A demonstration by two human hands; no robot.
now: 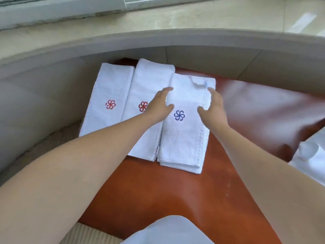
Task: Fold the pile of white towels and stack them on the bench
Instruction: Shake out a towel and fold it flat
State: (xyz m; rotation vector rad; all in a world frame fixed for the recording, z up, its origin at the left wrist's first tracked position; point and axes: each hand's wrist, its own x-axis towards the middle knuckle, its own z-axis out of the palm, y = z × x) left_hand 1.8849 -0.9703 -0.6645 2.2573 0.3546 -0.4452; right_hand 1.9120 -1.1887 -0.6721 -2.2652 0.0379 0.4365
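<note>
White folded towels (184, 138): three on bench (158, 191). Left hand (159, 106), right hand (213, 106) spread, apparently touching blue-logo one.

Three folded white towels lie side by side on the brown desk (158, 191). The left towel (107, 85) and the middle towel (149, 80) carry red emblems; the right towel (184, 138) carries a blue one. The left hand (159, 106) and right hand (213, 106) rest with straight fingers at the right towel's two long edges.
</note>
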